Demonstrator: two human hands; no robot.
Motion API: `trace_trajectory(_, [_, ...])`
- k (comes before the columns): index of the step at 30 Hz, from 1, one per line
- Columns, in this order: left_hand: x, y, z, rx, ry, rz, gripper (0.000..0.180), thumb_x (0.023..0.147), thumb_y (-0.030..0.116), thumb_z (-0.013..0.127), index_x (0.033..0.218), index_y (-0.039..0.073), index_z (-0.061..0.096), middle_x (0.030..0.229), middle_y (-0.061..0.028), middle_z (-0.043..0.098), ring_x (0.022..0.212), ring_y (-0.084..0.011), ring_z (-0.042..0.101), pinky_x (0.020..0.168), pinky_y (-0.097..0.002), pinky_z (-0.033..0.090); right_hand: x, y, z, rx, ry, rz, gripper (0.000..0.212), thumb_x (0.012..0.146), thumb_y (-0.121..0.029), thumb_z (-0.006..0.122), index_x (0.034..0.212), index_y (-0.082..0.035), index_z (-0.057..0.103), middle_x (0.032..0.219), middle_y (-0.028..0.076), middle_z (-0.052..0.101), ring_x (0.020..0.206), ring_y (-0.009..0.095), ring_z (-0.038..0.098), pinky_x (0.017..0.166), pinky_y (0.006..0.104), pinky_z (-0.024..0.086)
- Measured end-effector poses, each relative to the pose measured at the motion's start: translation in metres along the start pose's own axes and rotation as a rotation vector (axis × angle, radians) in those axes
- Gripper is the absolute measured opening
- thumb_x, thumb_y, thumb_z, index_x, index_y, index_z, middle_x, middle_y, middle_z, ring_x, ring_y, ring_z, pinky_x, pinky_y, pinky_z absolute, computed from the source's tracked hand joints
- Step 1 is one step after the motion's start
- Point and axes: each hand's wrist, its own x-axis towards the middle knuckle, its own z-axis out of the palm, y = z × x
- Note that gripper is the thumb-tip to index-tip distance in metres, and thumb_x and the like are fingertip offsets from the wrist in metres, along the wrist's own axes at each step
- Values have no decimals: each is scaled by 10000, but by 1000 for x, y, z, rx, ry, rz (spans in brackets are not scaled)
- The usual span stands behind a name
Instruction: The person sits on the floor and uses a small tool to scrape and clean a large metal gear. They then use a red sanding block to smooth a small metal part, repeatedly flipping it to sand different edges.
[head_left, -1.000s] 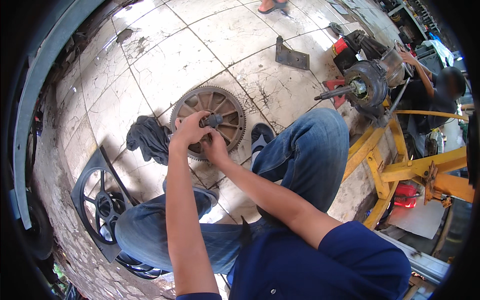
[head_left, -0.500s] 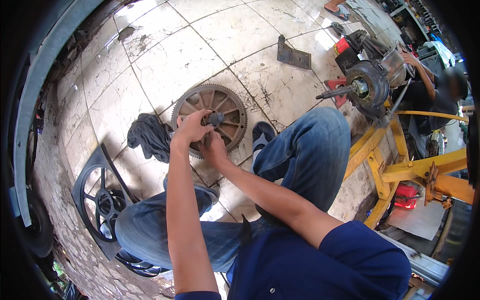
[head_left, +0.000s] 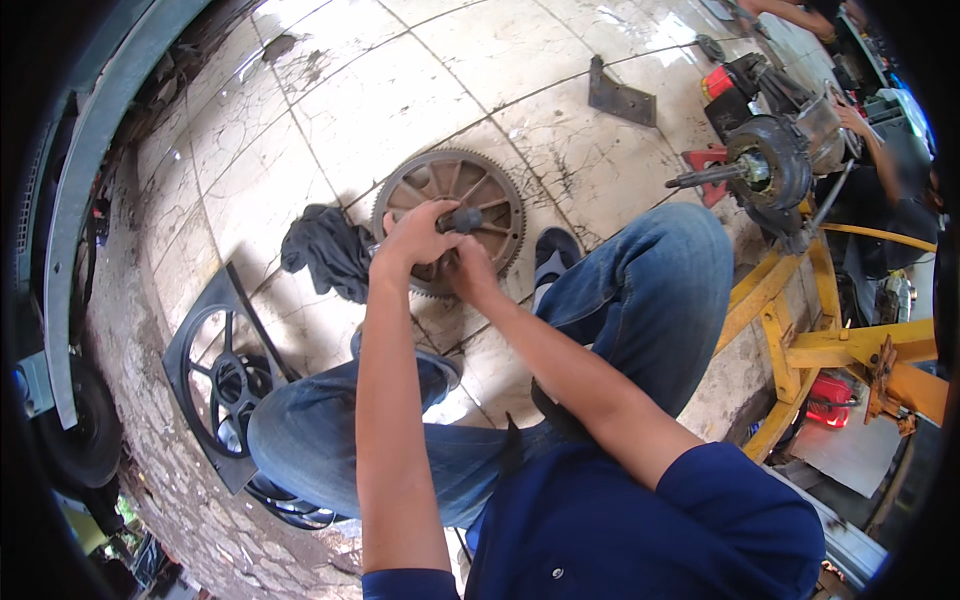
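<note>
A large round gear wheel (head_left: 492,183) with a toothed rim and brownish spokes lies flat on the tiled floor before me. Above it, my left hand (head_left: 415,236) is closed round a dark cylindrical metal part (head_left: 463,219), whose rounded end sticks out to the right. My right hand (head_left: 470,270) sits just below, its bent fingers close to the underside of that part. What the right fingers hold is hidden. A crumpled black cloth (head_left: 327,253) lies on the floor left of the wheel.
A black fan shroud (head_left: 222,375) leans near my left knee. Ahead lies a dark angled metal bracket (head_left: 620,97). On the right, a drum-like assembly with a shaft (head_left: 768,165) stands by a yellow steel frame (head_left: 790,350). Another person (head_left: 885,160) works beyond it.
The whole view has shifted, moving everything slightly right. My left hand stays on the cylindrical part over the wheel, and my right hand has come up closer to it.
</note>
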Motion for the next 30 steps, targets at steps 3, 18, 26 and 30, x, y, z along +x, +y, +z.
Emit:
trace_trajectory(3, [-2,-1,0,-53,15,-9,521,795,394,718,1281,247,601,1295,-31,610,1263,-256,514,1100,-606,164,1,-1,-2,-120,-89,104,397,735,-5,659,1120,-30,569,1054,220,612,1040,421,567,868,473,463])
trace_trajectory(18, [0,4,-5,-91,95,2,486,785,412,723,1220,212,641,1175,-44,675,1136,-265,604,1092,-597,137,7,-19,-10,-37,-26,115,335,742,-47,672,1059,-11,571,987,203,611,962,410,583,799,458,469])
trace_trajectory(26, [4,6,-5,-151,86,-30,458,765,361,750,1205,261,674,1169,-35,684,1140,-246,608,1091,-646,48,4,-18,-11,-38,-36,117,299,735,-48,647,1025,-20,575,887,214,589,880,415,594,751,464,479])
trace_trajectory(30, [5,9,-4,-157,141,-18,475,745,387,760,1194,257,678,1115,-33,703,1104,-250,626,1076,-674,21,8,-13,-11,-34,-37,134,255,785,-33,563,1038,-39,595,877,219,581,852,421,586,737,472,461])
